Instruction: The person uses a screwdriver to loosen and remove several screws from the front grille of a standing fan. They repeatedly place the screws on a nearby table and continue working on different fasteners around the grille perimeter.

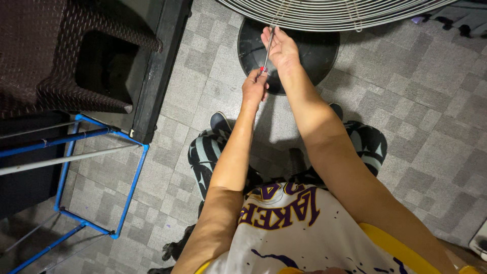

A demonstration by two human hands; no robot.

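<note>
A thin metal screwdriver (269,46) with a red band near its handle points up at the lower rim of a wire fan grille (324,12). My left hand (253,89) grips the handle end from below. My right hand (281,50) is higher and steadies the shaft with its fingers, just under the grille. Below both hands lies the fan's round black base (314,50) on the grey carpet tiles.
A dark woven chair (56,56) stands at the top left beside a black panel (157,66). A blue metal frame (101,177) stands at the left. My legs and dark shoes are below the hands. Grey carpet tiles (431,116) stretch to the right.
</note>
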